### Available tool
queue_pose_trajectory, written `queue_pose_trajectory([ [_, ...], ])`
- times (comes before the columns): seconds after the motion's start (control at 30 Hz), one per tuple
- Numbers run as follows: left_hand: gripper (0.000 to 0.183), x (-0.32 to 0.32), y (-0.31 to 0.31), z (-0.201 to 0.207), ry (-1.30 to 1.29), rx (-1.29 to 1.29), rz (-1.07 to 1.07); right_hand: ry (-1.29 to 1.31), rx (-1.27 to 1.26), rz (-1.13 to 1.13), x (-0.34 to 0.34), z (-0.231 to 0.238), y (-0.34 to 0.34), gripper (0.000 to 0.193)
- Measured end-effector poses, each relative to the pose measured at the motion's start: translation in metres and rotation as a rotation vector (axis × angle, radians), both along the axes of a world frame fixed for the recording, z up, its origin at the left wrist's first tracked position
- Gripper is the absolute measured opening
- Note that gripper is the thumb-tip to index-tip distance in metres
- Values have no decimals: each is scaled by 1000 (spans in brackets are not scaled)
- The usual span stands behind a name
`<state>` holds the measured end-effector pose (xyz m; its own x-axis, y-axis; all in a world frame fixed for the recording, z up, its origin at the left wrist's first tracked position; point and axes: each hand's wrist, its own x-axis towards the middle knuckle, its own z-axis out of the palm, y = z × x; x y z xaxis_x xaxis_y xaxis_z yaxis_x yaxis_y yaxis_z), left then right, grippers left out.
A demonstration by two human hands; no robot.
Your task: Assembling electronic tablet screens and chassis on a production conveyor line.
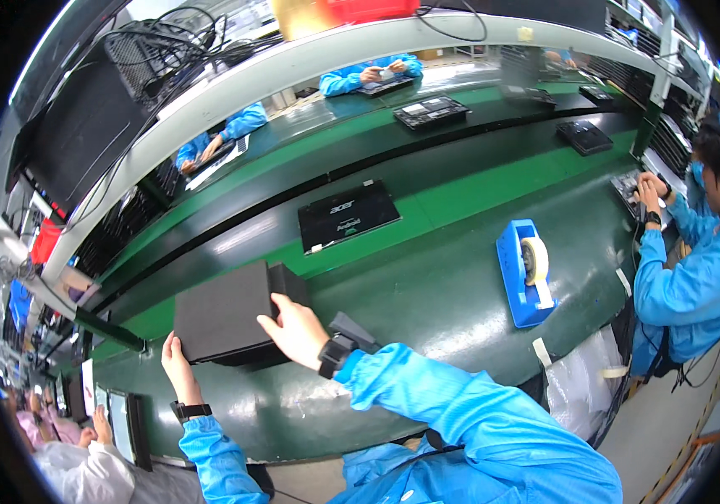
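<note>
Grip on the flat black box (pixel 224 317): left hand (pixel 177 363) cupped against the near left corner, fingers up along the edge; right hand (pixel 296 329) laid over the right end, fingers curled onto the top, beside a small upright black flap or block (pixel 289 284) at that end; both grasping, neither released. Box resting on the green tabletop (pixel 427 294), near its front edge, slightly tilted.

Likely light for its bulk and fairly stiff; matte, slightly grainy faces, so little slip; sharp square corners, best held by opposite edges as now; flap end probably the weak spot.

Farther along the same head view: glossy black laptop (pixel 348 216) lying lid-up on the dark conveyor strip; blue plastic tape dispenser (pixel 524 273) with a cream roll, well apart to the right; co-worker in a blue coat (pixel 691 277) at the right rim.
</note>
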<state>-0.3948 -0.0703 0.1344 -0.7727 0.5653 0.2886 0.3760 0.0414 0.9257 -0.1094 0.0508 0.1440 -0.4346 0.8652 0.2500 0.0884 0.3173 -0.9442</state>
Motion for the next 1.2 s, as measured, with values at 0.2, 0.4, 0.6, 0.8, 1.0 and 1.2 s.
queue_pose_trajectory([
  [0.2,37,0,15,-22,-3,-36,-90,-184,48,-59,2,-2,3,52],
  [0.4,36,15,17,-18,17,-40,-60,-184,27,-58,1,-14,8,53],
  [0.6,35,10,22,-25,40,-41,-47,-192,81,-90,-1,-22,13,51],
  [0.8,36,8,17,-28,35,-21,-31,-185,63,-74,1,-19,11,51],
  [1.0,35,20,20,-25,17,18,-15,4,45,-101,-3,-26,15,42],
  [1.2,35,19,25,-21,21,17,-26,90,-37,-112,-4,-22,14,36],
])
